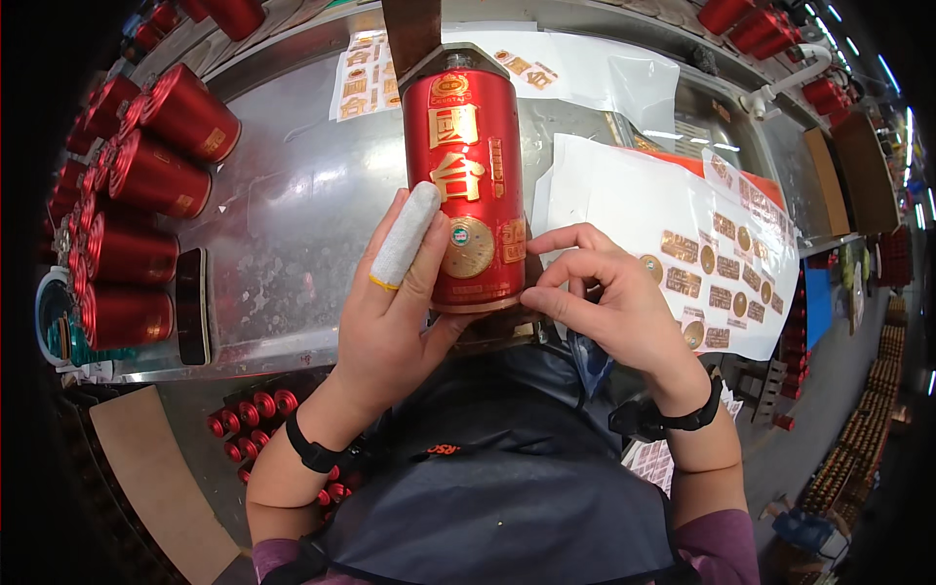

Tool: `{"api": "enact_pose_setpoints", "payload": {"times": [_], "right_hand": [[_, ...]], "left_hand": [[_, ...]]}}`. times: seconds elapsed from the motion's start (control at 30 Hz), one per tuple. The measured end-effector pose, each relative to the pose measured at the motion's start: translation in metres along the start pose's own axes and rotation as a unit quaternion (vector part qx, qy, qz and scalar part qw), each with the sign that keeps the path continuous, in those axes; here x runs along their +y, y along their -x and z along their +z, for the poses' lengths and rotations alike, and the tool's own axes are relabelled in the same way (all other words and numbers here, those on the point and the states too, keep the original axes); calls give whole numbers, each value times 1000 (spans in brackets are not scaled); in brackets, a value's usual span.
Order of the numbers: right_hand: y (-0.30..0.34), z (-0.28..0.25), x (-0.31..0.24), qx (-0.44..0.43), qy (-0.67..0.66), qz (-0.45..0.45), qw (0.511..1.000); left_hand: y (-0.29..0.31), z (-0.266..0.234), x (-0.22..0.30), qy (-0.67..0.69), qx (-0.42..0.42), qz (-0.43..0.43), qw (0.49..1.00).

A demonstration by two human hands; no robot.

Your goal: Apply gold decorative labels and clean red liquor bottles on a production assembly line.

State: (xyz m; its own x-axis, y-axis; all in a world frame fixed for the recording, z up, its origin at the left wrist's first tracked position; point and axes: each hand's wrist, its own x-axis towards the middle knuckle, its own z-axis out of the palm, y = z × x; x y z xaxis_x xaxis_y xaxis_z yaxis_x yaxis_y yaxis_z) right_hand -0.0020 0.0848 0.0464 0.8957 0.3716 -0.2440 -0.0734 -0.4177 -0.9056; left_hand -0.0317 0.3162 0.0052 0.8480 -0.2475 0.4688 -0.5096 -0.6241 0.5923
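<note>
A glossy red bottle (pixel 497 122) with raised gold characters and a round gold emblem lies in front of me, its neck end pointing away into a dark holder (pixel 413 34). My left hand (pixel 382 317) grips its lower left side, thumb by the base. One finger, wrapped in a white finger sleeve (pixel 407 234), rests along the front. My right hand (pixel 609 297) is curled at the lower right edge, thumb and forefinger pinched close to a small gold label (pixel 514 240) on the side. What that pinch holds, if anything, is hidden.
Several red bottles (pixel 156 180) crowd the left of the metal table (pixel 283 224), with a dark phone (pixel 193 307) near them. White sheets of gold stickers (pixel 604 185) spread to the right. Another sticker sheet (pixel 595 68) lies behind. At upper right stands a white faucet (pixel 785 83).
</note>
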Motion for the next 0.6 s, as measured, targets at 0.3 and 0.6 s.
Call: {"api": "enact_pose_setpoints", "payload": {"times": [0.3, 0.6], "right_hand": [[-1, 3, 3, 0, -25, 0, 1000], [-3, 2, 7, -21, -19, -8, 1000]], "left_hand": [[5, -1, -4, 18, -4, -10, 1000], [14, 1, -8, 38, -7, -36, 999]]}}
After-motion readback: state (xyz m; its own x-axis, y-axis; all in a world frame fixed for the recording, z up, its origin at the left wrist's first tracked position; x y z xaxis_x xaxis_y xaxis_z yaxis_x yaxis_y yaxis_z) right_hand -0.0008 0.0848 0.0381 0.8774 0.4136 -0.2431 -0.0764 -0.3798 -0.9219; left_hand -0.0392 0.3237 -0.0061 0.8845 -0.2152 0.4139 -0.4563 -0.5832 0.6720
